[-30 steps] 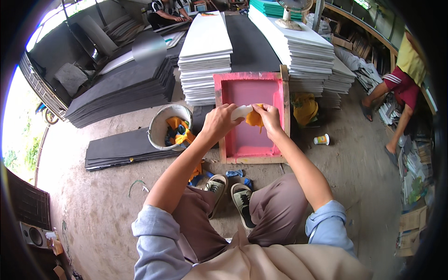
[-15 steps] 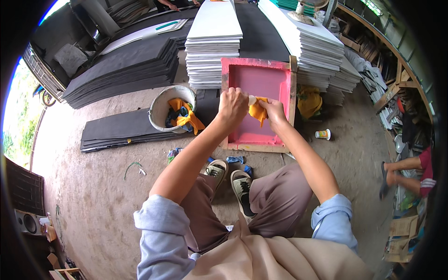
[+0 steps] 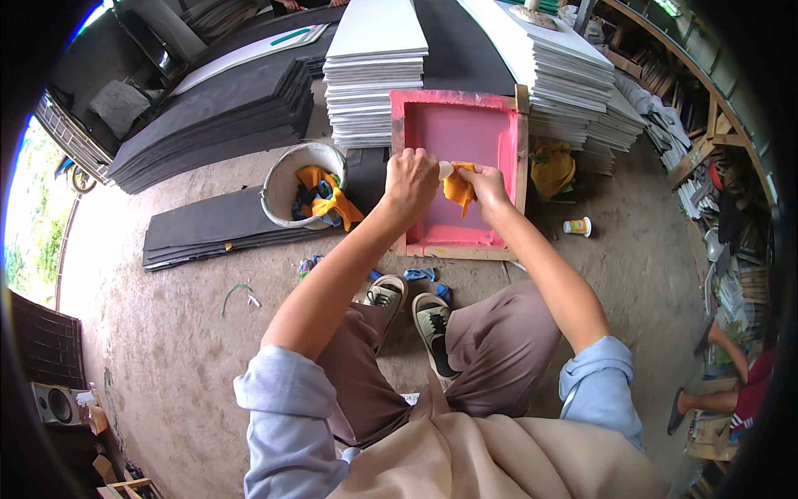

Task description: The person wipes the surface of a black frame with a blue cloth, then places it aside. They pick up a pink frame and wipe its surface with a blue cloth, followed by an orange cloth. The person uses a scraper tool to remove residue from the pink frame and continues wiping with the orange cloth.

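My left hand (image 3: 411,183) is closed in a fist around something mostly hidden, and a whitish rounded end (image 3: 445,170) sticks out toward the right hand. My right hand (image 3: 486,190) pinches an orange cloth (image 3: 459,190), which hangs down right beside that whitish end. Both hands are held above a screen printing frame (image 3: 519,179) with a wooden border, pink-red edges and a greyish mesh. The frame leans up in front of the stacked sheets.
A white bucket (image 3: 270,187) of orange and blue cloths stands on black sheets (image 3: 195,233) at left. White sheet stacks (image 3: 374,91) rise behind the frame. Right of it lie a yellow cloth bundle (image 3: 551,169) and a tipped cup (image 3: 576,226). Another person's legs (image 3: 711,402) show at far right.
My hands have barely shifted and keep hold of the same things. The view has tilted slightly, so the frame and stacks sit higher. The person at far right has moved nearer.
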Available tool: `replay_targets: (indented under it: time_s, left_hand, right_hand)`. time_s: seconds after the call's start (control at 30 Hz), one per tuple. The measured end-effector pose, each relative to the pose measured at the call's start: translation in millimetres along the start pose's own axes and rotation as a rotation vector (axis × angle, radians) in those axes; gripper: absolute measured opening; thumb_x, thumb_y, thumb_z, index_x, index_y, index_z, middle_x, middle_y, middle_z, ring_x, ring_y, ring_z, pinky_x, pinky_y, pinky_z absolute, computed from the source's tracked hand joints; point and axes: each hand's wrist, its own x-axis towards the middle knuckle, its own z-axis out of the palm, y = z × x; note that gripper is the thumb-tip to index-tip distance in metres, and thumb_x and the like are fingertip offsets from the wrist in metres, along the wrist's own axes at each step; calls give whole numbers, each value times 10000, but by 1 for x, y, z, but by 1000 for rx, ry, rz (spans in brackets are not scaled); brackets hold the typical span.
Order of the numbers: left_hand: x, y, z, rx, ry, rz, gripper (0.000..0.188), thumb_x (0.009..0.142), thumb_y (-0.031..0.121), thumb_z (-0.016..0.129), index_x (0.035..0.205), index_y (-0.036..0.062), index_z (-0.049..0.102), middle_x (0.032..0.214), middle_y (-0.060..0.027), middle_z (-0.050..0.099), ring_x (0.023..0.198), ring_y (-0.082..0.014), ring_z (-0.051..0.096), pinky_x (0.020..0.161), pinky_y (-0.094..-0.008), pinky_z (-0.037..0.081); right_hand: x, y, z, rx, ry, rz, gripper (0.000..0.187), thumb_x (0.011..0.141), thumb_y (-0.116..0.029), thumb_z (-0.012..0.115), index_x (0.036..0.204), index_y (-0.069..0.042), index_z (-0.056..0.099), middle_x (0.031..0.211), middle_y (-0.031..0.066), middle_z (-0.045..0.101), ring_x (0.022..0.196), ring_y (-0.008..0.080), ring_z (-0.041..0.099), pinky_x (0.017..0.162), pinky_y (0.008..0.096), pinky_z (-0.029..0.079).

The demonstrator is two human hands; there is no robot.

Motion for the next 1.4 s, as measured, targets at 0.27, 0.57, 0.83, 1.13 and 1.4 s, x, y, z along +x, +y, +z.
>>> replay_targets:
  time_s: [0.27, 0.57, 0.83, 1.13, 1.4]
  left_hand:
    - [-10, -24, 13, -266, -134, -110, 306, 746, 324, 671, 914, 73, 615, 829, -99, 641, 858, -248, 609, 699, -369, 509]
    - [-80, -98, 136, -937, -268, -465, 482, 729, 241, 732, 1130, 61, 534, 979, -133, 646, 914, -257, 627, 793, -358, 466]
    - [-167, -86, 258, -1079, -305, -635, 438, 705, 109, 720, 1084, 65, 505, 951, -159, 632, 944, -356, 596, 777, -394, 482]
    - [-163, -84, 275, -1020, -385, -462, 485, 724, 186, 715, 1152, 85, 510, 1106, -145, 562, 1070, -323, 528, 912, -384, 420]
    - [-102, -93, 241, -1003, -188, -512, 476, 762, 223, 674, 1175, 65, 496, 1216, -154, 481, 1168, -324, 441, 976, -393, 363]
  right_hand:
    - [24, 12, -3, 82, -76, 35, 177, 881, -78, 532, 1009, -19, 639, 915, 51, 642, 791, 123, 613, 665, 258, 494]
    - [63, 104, 13, 194, -186, 273, 197, 889, -79, 518, 1043, -31, 632, 977, 62, 641, 848, 149, 623, 734, 289, 515]
    - [72, 234, 33, 330, -123, 596, 228, 901, -116, 520, 1091, -20, 601, 1048, 80, 630, 958, 171, 604, 833, 304, 493]
    - [93, 239, 21, 441, 25, 548, 255, 891, -142, 553, 1110, -14, 577, 1076, 92, 605, 999, 185, 583, 860, 331, 480]
    - [202, 139, -25, -25, 571, -560, 264, 945, -116, 460, 1130, 49, 552, 1027, 108, 627, 909, 163, 603, 849, 277, 464]
